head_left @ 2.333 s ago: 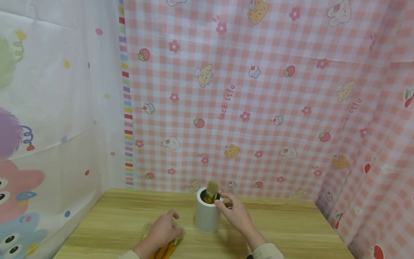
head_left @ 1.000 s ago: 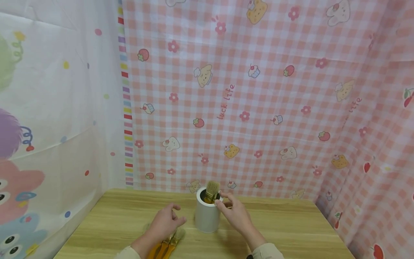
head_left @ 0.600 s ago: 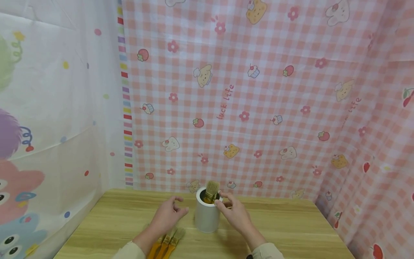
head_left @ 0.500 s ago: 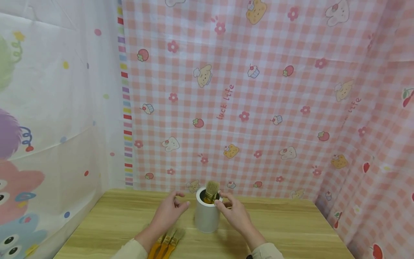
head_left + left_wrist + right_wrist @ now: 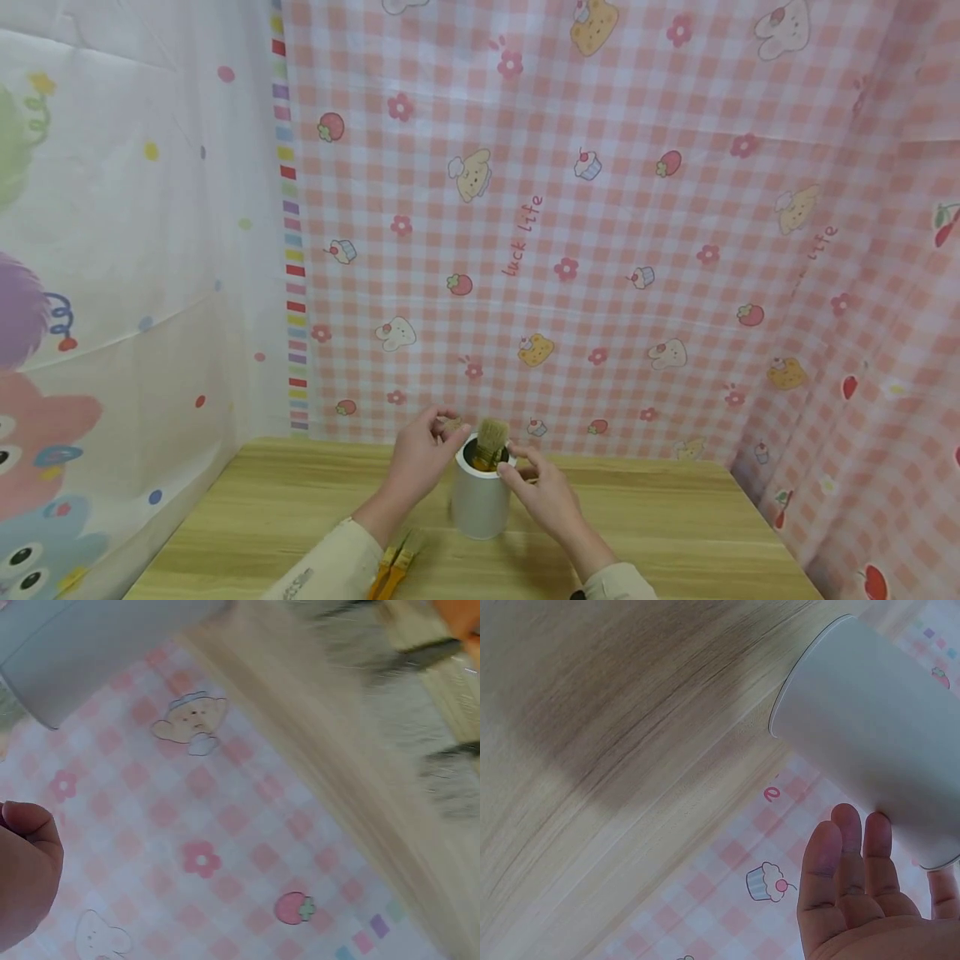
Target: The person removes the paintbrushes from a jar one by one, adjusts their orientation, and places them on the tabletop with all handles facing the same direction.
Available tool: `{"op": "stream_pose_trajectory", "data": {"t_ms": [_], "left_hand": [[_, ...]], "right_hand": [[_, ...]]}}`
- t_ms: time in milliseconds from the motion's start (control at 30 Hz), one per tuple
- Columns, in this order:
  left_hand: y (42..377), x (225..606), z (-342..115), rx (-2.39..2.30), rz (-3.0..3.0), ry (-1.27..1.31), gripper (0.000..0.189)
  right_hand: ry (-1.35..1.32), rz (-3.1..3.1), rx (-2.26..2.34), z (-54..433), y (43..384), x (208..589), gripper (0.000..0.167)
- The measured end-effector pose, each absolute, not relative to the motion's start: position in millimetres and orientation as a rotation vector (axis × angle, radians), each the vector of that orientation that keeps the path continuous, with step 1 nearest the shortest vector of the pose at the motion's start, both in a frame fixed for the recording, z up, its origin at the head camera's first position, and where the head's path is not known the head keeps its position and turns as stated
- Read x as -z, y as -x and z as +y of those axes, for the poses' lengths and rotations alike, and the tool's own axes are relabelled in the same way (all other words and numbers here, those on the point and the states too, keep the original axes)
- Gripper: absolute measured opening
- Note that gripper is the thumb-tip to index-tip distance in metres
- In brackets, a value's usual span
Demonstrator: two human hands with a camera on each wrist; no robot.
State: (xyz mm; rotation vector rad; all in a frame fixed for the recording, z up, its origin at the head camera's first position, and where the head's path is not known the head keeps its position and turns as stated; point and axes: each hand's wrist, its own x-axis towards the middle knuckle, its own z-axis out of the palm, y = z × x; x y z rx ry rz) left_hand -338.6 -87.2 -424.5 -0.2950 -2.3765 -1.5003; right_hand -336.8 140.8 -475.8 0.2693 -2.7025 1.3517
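A pale grey cylindrical cup (image 5: 481,507) stands upright on the wooden table. From its mouth a flat paintbrush (image 5: 492,437) sticks out, bristles up. My left hand (image 5: 417,454) is at the left of the rim, fingers loosely bent, thumb close to the rim and nothing in its grasp. On the cup's right side my right hand (image 5: 547,492) touches the wall near the top; the right wrist view shows its fingers (image 5: 879,832) fairly straight against it. More paintbrushes (image 5: 393,568) with orange handles lie on the table, partly hidden under my left sleeve.
The light wood table (image 5: 660,533) reaches back to a pink checked curtain (image 5: 570,317) close behind the cup. A white curtain (image 5: 187,333) with cartoon figures hangs along the left side.
My left hand has risen from over the lying brushes and moved up and right to the cup's rim, empty. My right hand and the cup stay where they were.
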Motion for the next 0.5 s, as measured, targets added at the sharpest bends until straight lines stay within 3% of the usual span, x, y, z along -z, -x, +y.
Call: {"op": "stream_pose_trajectory", "data": {"t_ms": [200,500], "left_hand": [[348,416,-68,1.381,-2.393,0.355,0.035],[355,430,-45,1.102,-2.468,0.164,0.050]], "right_hand": [[-0.275,-2.704,-1.362,141,337,477,0.051],[-0.302,-2.697,-1.364,143,336,476,0.053]]}}
